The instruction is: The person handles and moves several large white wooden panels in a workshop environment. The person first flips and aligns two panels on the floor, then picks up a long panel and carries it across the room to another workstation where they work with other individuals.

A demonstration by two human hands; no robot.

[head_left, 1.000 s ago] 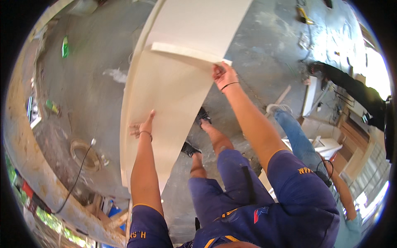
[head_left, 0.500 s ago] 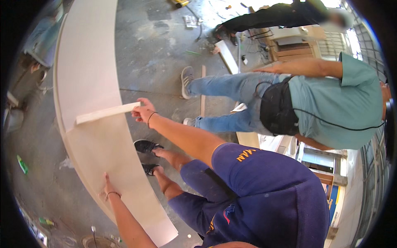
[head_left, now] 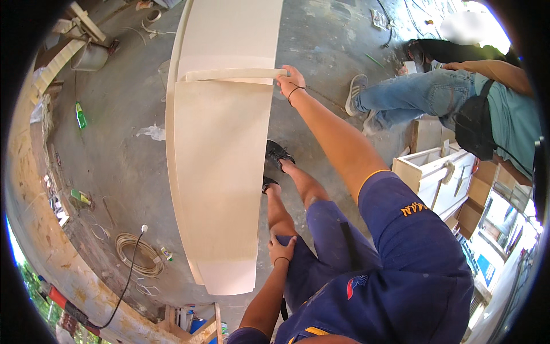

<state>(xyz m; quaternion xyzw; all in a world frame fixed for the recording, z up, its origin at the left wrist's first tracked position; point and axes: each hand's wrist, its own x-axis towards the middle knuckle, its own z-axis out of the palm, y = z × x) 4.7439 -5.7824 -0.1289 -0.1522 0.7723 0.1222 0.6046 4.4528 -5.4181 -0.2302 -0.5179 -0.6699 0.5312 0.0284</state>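
A long white panel (head_left: 232,31) stretches away from me, with a cream-coloured sheet (head_left: 220,166) lying over its middle part. Across the panel, by the far edge of that sheet, lies a narrow pale strip (head_left: 235,74). My right hand (head_left: 292,81) grips the strip's right end, its fingers closed around it at the panel's right edge. My left hand (head_left: 281,249) rests on my left knee, off the panel, thumb apart from the fingers and holding nothing.
A person in a teal shirt and jeans (head_left: 418,94) sits or stoops at the right. Behind them is another person in dark clothes (head_left: 452,51). White wooden cabinet frames (head_left: 438,175) stand at right. A cable coil (head_left: 137,255) and green bottle (head_left: 80,116) lie on the floor at left.
My left hand has left the cream sheet and come to rest on my knee. My right hand still holds the strip, now lying straighter across the panel. The whole view has turned.
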